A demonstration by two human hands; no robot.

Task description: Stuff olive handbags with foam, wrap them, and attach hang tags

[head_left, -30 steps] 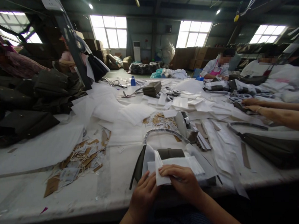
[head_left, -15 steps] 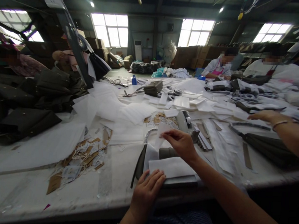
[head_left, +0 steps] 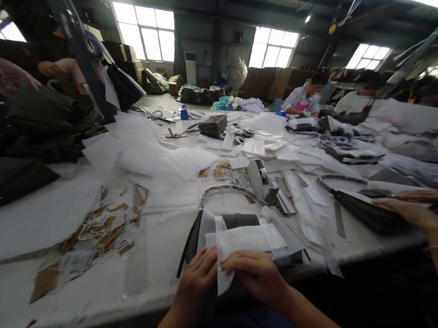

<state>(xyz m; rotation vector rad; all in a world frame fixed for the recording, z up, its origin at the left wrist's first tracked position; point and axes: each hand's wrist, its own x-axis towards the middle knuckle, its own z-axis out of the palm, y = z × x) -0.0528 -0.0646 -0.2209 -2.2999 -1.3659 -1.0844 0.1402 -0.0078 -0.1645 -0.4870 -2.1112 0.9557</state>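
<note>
A dark olive handbag [head_left: 240, 220] lies in front of me, its looped handle [head_left: 232, 188] wrapped in pale material. Over the bag's body rests a white foam sheet [head_left: 254, 237]. My left hand [head_left: 199, 275] grips the bag's near edge at the left, fingers bent over it and thumb hidden. A narrow translucent white strip [head_left: 221, 237] runs across the sheet and hangs past its near edge. My right hand [head_left: 255, 273] is closed on this strip near its lower end, close beside the left hand.
Cardboard tags with strings [head_left: 101, 226] lie in a heap at the left. Beyond the bag stands a grey tape dispenser [head_left: 260, 178]. White sheets [head_left: 149, 150] cover much of the table. A co-worker's hand [head_left: 410, 213] touches another dark bag [head_left: 370, 211] at the right.
My right hand has brought the white strip down from above the bag to its near edge. My left hand has shifted slightly left. The view has turned a little.
</note>
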